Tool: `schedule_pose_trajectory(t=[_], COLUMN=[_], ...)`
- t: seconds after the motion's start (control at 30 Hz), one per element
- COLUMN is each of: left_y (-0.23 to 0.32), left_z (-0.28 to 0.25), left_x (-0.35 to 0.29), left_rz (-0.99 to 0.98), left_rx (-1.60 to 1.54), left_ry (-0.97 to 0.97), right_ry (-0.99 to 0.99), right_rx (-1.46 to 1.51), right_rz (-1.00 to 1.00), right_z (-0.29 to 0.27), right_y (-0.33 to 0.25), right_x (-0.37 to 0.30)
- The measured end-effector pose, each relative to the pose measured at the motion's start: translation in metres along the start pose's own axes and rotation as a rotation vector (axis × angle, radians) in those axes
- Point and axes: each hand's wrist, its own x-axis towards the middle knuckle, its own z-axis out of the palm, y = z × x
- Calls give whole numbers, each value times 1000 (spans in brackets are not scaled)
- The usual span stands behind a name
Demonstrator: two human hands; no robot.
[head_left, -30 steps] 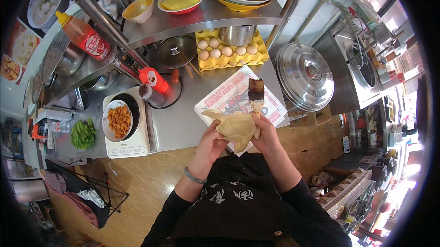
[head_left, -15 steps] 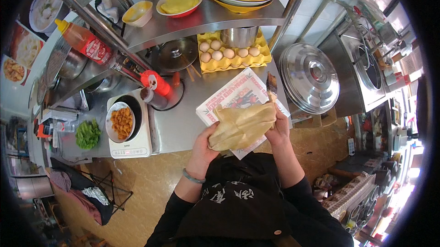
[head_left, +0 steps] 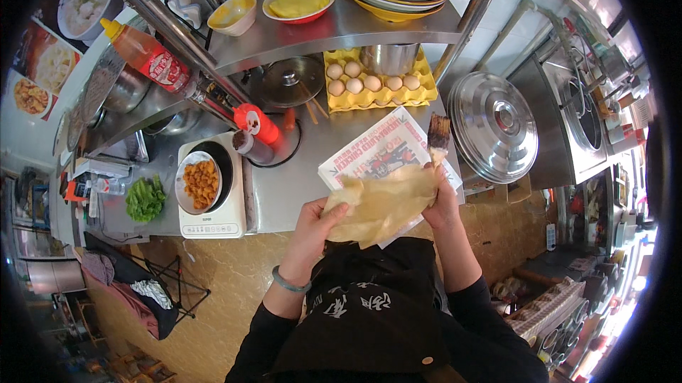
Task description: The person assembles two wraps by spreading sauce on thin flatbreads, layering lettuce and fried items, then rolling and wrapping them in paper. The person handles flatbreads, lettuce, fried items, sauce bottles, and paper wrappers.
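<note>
Between my hands hangs a thin, floppy, pale-tan sheet [head_left: 380, 205], folded or creased, like tofu skin or a thin pancake; I cannot tell which. My left hand [head_left: 309, 232] pinches its left end, thumb on top. My right hand [head_left: 443, 204] grips the right end together with a brush [head_left: 439, 133], whose dark bristles point away from me; its handle is mostly hidden by the hand and sheet. Under the sheet, on the steel counter [head_left: 280, 202], lies a white printed paper [head_left: 369, 147] with red lettering and a picture, partly covered.
Farther back stand a yellow egg tray [head_left: 380, 99], a glass lid [head_left: 288, 83] and a red squeeze bottle [head_left: 256, 124]. To the left are a bowl of orange fried pieces [head_left: 199, 184] on a white cooktop [head_left: 213, 224] and lettuce [head_left: 145, 198]. A large steel lid [head_left: 495, 127] sits right.
My view has shifted, so the counter's things sit farther right. The sheet looks flatter, its left edge raised by my left hand. The brush bristles now show more broadly above my right hand.
</note>
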Motion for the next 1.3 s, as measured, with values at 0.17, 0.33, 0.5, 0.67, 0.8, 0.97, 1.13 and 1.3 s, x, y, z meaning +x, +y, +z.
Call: schedule_pose_trajectory(t=[0.17, 0.33, 0.5, 0.67, 0.8, 0.97, 1.13, 1.3], left_y=[10, 17, 26, 36, 33, 5, -22, -24], left_z=[10, 21, 18, -15, -48, -71, -114, -158], left_x=[11, 16, 11, 9, 2, -2, -19, -39], left_rz=[65, 151, 142, 484, 183, 182, 346, 244], left_rx=[91, 337, 578, 351, -382, -621, -799, -866], left_ry=[2, -18, 27, 76, 120, 215, 369, 441], right_ry=[132, -36, -26, 138, 115, 89, -125, 219], right_rx=[-468, -712, -723, -564, -300, -273, -182, -315], right_rz=[-145, -178, -86, -133, -193, -230, -389, -496], right_z=[-12, 6, 20, 17, 9, -3, -13, -19], right_y=[21, 21, 28, 17, -3, -13, -33, -92], right_x=[-2, -1, -2, -2, -9, -16, -18, -32])
